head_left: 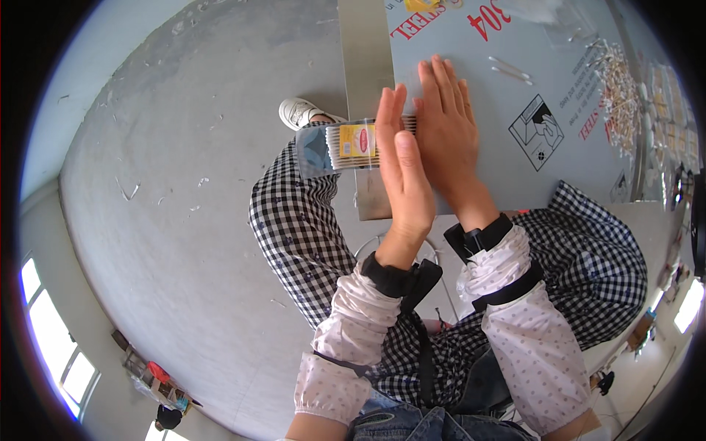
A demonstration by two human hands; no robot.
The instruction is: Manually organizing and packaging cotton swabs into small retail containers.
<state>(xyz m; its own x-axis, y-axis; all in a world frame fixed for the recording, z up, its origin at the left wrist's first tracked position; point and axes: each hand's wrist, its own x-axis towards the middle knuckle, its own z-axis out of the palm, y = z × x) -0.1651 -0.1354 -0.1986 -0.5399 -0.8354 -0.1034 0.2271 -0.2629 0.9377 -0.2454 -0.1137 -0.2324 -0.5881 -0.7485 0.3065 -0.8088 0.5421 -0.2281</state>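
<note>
A flat clear plastic pack of cotton swabs (pixel 358 141) with a yellow label lies across the left edge of the table (pixel 518 173), its outer end sticking out over my checkered trouser leg. My left hand (pixel 404 176) stands on edge over the pack, fingers straight. Beside it my right hand (pixel 450 143) lies flat, palm down, fingers stretched out toward the far side. Swab tips of the pack show in the gap between the two hands. Whatever is under the right palm is hidden.
Several loose swabs (pixel 511 70) lie beyond my right hand. A heap of loose swabs (pixel 618 99) is on the right side, next to several filled packs (pixel 673 121). A yellow piece (pixel 423 4) sits at the far edge. The bare metal table border (pixel 368 70) runs along the left.
</note>
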